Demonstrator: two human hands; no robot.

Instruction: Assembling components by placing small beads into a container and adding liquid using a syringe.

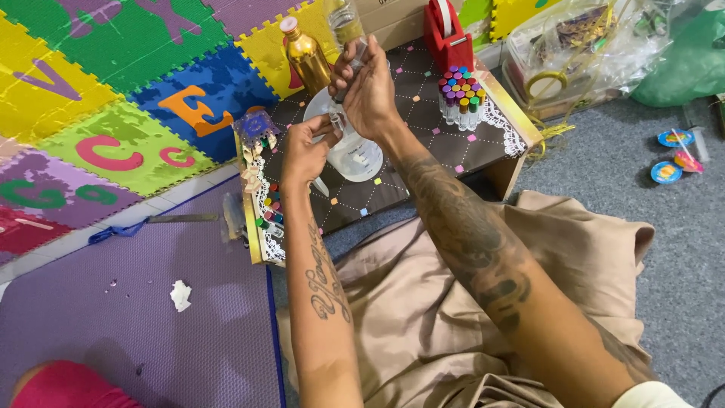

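Note:
My right hand is closed around a thin syringe-like tube, held upright above a clear glass bottle. My left hand grips the neck of that bottle, which stands on a small dark brown patterned table. The bottle sits over a white round dish. Its lower part shows; my hands hide the neck.
A gold bottle and a clear bottle stand at the table's far edge. A cluster of small vials with coloured caps is on the right, a red tape dispenser behind. More small vials line the left edge. Coloured foam mats lie left.

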